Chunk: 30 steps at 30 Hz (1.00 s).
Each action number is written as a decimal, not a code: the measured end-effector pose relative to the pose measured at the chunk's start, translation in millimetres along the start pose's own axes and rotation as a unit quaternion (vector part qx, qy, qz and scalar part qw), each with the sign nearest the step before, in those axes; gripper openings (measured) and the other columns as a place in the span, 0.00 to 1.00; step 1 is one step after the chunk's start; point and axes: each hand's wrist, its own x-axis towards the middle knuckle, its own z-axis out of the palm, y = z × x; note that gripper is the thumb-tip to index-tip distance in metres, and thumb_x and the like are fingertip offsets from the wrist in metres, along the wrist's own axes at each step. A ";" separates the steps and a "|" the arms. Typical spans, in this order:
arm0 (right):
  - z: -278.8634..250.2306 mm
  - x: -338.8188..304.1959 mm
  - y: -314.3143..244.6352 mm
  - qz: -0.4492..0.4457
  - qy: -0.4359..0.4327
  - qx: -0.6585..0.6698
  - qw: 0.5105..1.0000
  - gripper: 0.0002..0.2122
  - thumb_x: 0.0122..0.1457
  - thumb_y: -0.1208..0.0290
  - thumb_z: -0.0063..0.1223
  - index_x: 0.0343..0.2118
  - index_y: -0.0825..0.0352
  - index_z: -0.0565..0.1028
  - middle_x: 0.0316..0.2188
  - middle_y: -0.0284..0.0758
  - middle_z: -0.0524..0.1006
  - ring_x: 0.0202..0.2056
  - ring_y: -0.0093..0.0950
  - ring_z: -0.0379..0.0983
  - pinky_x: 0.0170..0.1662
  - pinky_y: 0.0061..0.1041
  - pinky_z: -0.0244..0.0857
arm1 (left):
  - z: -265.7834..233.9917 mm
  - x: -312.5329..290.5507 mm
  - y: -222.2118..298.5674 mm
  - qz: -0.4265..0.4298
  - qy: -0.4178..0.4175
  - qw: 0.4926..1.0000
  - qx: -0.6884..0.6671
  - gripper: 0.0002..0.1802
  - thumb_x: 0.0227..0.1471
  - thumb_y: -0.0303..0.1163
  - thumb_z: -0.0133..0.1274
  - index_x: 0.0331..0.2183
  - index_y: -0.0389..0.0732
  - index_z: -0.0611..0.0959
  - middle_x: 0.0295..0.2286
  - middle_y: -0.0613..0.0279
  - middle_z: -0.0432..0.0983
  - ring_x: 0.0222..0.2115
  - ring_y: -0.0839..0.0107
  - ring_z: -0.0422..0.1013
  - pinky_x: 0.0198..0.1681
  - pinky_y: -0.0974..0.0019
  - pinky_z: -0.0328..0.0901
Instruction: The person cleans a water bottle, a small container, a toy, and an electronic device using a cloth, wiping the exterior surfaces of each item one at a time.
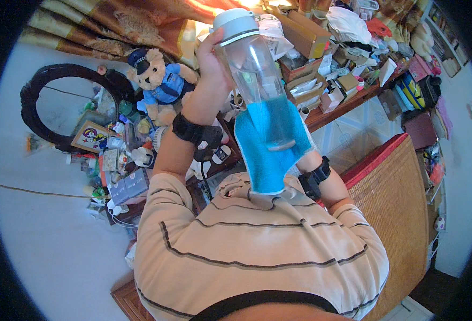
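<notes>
My left hand (213, 64) grips the upper part of a clear plastic bottle (254, 69) with a pale grey cap, holding it raised and tilted in front of me. A blue cloth (268, 155) wraps around the bottle's lower end. My right hand (306, 158) is mostly hidden behind that cloth and presses it against the bottle from below. Both wrists carry black bands. My striped beige shirt fills the lower part of the view.
A teddy bear in a blue uniform (158, 80) sits beside an oval dark-framed mirror (59, 104). A wooden shelf (348, 104) holds boxes and clutter. Small toiletries crowd the left. A red-edged woven mat (401, 187) lies at the right.
</notes>
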 end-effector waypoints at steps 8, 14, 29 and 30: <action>-19.2 -9.7 -1.6 -0.071 -0.031 -0.038 0.996 0.30 0.46 0.54 0.48 0.48 0.69 0.57 0.44 0.44 0.64 0.43 0.36 0.64 0.46 0.35 0.59 | -13.3 10.5 -3.0 0.033 0.072 0.996 0.040 0.23 0.41 0.37 0.45 0.39 0.31 0.67 0.33 0.51 0.69 0.33 0.59 0.68 0.38 0.60 0.64; -5.5 0.4 -24.8 -0.097 0.250 -0.027 0.963 0.20 0.48 0.55 0.44 0.39 0.66 0.65 0.35 0.38 0.70 0.35 0.30 0.67 0.41 0.29 0.62 | -12.3 18.9 -16.9 0.174 0.168 0.969 0.050 0.18 0.43 0.35 0.45 0.37 0.34 0.68 0.31 0.54 0.69 0.31 0.63 0.68 0.36 0.62 0.64; -24.1 -27.3 -53.6 -0.443 0.151 -0.646 0.603 0.13 0.46 0.72 0.48 0.36 0.71 0.69 0.37 0.40 0.69 0.39 0.32 0.65 0.42 0.30 0.58 | 24.9 4.0 -56.3 0.164 0.287 0.944 -0.009 0.22 0.43 0.46 0.39 0.36 0.39 0.71 0.31 0.56 0.70 0.31 0.62 0.67 0.38 0.61 0.62; -26.9 -26.0 -52.4 -0.455 0.154 -0.651 0.588 0.14 0.47 0.71 0.48 0.37 0.70 0.68 0.37 0.39 0.69 0.38 0.32 0.65 0.42 0.29 0.58 | 21.1 5.2 -58.1 0.165 0.286 0.944 -0.009 0.22 0.43 0.46 0.39 0.36 0.39 0.71 0.31 0.56 0.70 0.31 0.62 0.67 0.38 0.61 0.62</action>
